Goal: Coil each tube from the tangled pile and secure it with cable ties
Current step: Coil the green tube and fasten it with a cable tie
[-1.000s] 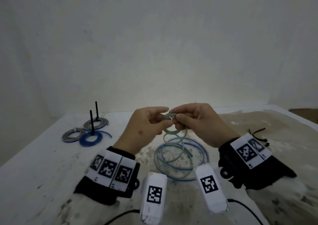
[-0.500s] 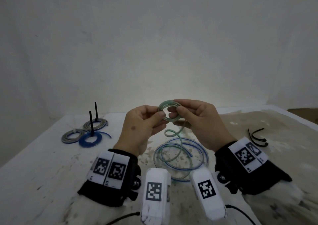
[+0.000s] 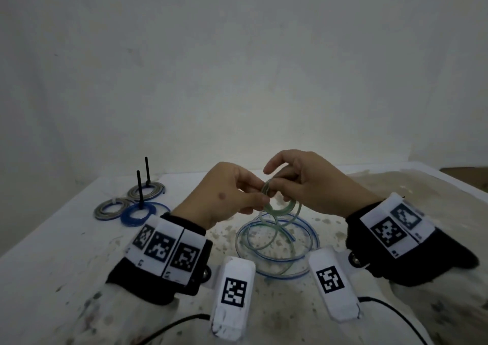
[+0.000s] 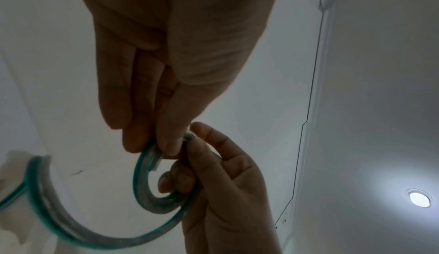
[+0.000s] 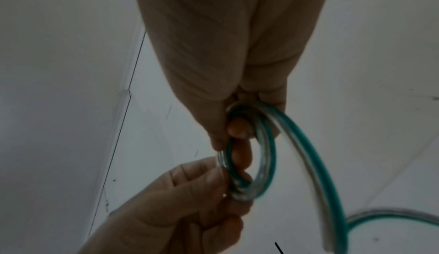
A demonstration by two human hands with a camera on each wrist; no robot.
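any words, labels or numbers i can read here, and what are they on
No readable words or numbers.
Wrist bands: square black-and-white code markers, with tiny marks under them too blurred to read.
White camera housings: code markers only.
Green tube: no print visible.

No readable text — only coded markers

left hand [image 3: 227, 194]: raised, fingers pinching | right hand [image 3: 303, 183]: raised, fingers curled, pinching
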